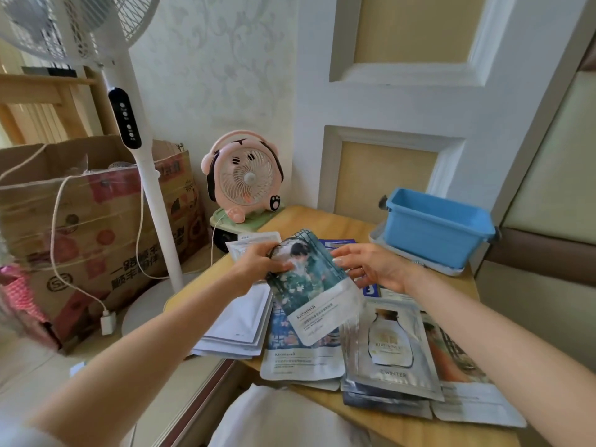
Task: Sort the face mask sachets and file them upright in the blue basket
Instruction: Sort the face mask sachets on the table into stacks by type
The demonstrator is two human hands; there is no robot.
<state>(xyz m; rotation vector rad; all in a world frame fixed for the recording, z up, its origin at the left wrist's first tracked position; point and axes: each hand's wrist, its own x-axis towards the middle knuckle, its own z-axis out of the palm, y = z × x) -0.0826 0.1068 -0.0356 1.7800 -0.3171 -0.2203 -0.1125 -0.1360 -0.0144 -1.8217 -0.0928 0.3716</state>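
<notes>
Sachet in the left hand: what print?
The sachet in the left hand has a teal-green floral picture above a white band. Head view.

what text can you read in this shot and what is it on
"kissnwall": teal sachet in the left hand, also the sachet beneath it; finer print blurred.
"WINTER", perhaps "BIRD'S NEST": silver sachet.
"SF" and "顺丰": cardboard box; rest unclear.
"3": blue sachet.
</notes>
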